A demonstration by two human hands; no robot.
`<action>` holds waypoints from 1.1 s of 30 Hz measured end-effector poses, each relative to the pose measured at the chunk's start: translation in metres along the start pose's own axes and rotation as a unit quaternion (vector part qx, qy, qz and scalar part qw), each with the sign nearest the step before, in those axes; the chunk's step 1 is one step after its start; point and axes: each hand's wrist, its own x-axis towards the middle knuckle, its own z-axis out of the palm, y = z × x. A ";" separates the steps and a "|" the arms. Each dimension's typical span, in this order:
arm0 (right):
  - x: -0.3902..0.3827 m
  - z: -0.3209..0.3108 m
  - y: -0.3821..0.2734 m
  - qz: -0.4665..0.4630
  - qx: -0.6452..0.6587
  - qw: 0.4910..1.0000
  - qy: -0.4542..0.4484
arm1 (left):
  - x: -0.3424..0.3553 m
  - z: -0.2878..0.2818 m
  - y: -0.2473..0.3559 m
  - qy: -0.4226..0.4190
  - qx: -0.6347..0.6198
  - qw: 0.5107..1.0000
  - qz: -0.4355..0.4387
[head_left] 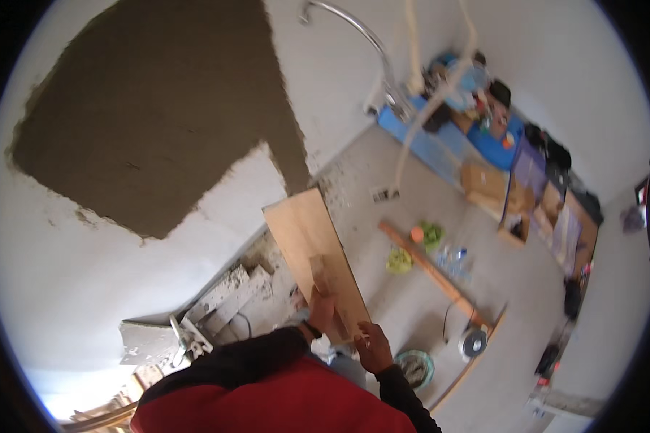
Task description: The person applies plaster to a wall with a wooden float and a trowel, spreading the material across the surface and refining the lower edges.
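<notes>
A long wooden board (307, 227) slants away from my body, its far end near the foot of the wall. My left hand (322, 312) lies over the board's near part, fingers closed, with a short brownish wooden piece (323, 273) jutting out beyond them; motion blur softens its outline. At the board's near right corner is my right hand (374, 348), its fingers pinched together around a thin pale stick (351, 338). How far the fingers also touch the board's edge is hard to see.
Wet grey-brown plaster (159, 108) covers part of the white wall. An angle grinder (474, 342) lies right, by a long wooden strip (433, 270). A bucket (414, 369) stands near my right arm. A curved tap (368, 36) juts overhead; boxes (484, 182) line the far wall.
</notes>
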 end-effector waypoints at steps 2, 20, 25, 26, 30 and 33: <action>0.051 -0.028 -0.001 -0.186 -0.118 0.965 0.142 | 0.010 0.033 -0.010 -0.004 0.156 0.970 0.186; 0.385 -0.016 -0.493 -0.350 0.242 0.861 0.278 | 0.033 -0.227 0.571 0.034 0.290 0.817 0.498; 0.426 -0.128 -0.692 -0.455 0.198 0.775 0.390 | 0.009 -0.312 0.713 0.302 0.293 0.606 0.675; 0.444 -0.148 -0.727 -0.485 0.205 0.745 0.409 | -0.008 -0.326 0.747 0.354 0.333 0.528 0.696; 0.507 -0.277 -0.826 -0.550 0.141 0.655 0.499 | -0.028 -0.379 0.859 0.589 0.421 0.200 0.660; 0.542 -0.313 -0.855 -0.531 0.138 0.665 0.508 | -0.039 -0.409 0.898 0.655 0.436 0.125 0.604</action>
